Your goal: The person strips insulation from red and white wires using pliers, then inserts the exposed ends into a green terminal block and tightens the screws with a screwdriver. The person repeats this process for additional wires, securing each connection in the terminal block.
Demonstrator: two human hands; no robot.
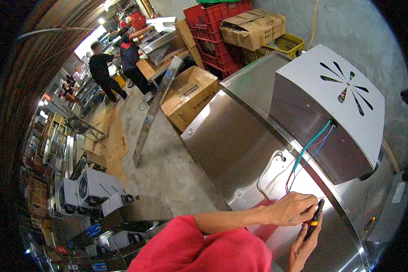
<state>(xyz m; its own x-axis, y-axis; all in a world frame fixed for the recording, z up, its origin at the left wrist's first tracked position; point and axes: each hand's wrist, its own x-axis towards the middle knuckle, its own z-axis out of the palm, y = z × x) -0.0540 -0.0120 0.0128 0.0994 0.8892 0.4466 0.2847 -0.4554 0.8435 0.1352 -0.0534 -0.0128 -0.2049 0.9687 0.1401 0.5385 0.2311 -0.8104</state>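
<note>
My left hand [294, 208] is closed, its fingers pinched around thin wire ends at the tip of a tool. From below, my right hand [306, 245] wraps a black hand tool [315, 222] with an orange band; my fingers hide its exact kind. A green-sheathed cable [310, 145] and a blue wire [319, 147] come out of a hole in the side of a metal box [337, 104] and run down to my left hand, with a red wire beside them. Under both hands lies a shiny stainless steel panel [226, 140].
The box has a light top with petal-shaped slots. A white cord [260, 181] loops over the panel. Beyond stand a cardboard carton [190, 97], stacked red crates [213, 41] and a long metal bar [156, 113]. Two people [106, 70] work farther back. White speaker-like boxes [97, 188] sit at left.
</note>
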